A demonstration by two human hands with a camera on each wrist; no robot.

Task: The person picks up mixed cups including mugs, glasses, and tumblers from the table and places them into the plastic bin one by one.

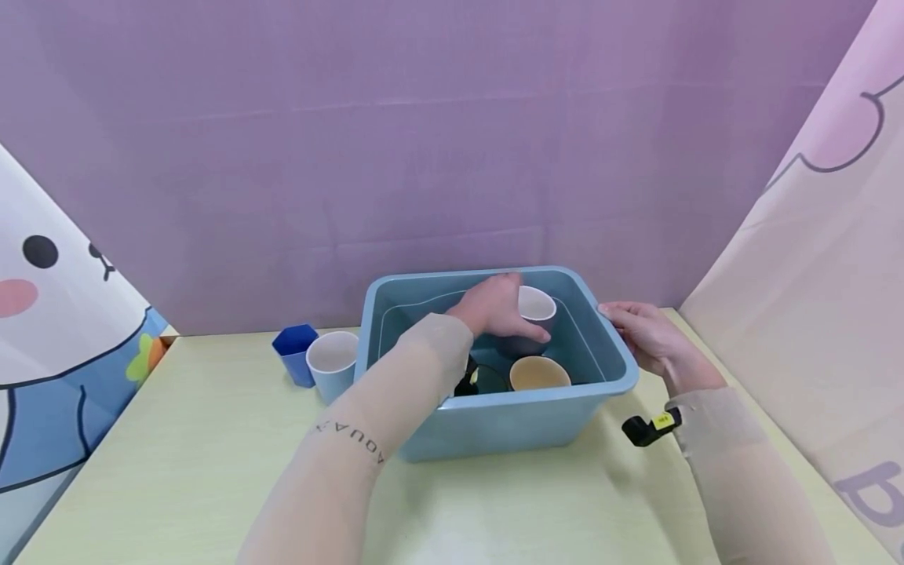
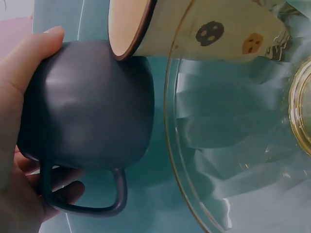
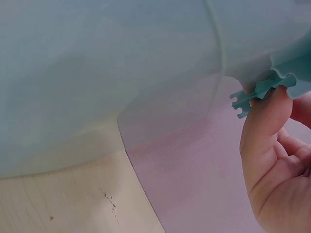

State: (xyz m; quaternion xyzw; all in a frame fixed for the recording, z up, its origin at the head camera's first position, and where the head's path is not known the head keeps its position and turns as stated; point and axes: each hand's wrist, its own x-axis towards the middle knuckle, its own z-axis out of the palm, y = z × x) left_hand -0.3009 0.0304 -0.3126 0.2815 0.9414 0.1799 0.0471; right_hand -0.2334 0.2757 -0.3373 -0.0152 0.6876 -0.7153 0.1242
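Note:
A light blue plastic bin (image 1: 494, 430) stands on the table. My left hand (image 1: 497, 306) reaches inside it and grips a dark grey mug (image 2: 90, 104) with a pale inside, thumb on one side and fingers near the handle (image 2: 119, 189). Close by the mug are a beige cup (image 1: 540, 373) and a clear glass bowl (image 2: 233, 131) with a gold-toned edge. In the left wrist view, the cup's printed side overlaps the mug. My right hand (image 1: 650, 333) pinches the bin's right rim (image 3: 265, 87) between thumb and fingers.
Left of the bin stand a pale blue-white cup (image 1: 332, 357) and a dark blue hexagonal cup (image 1: 295, 353) on the light wood table (image 1: 198, 439). A purple cloth (image 1: 452, 157) hangs behind, with printed cloths at both sides. A black strap device (image 1: 650, 428) sits at my right wrist.

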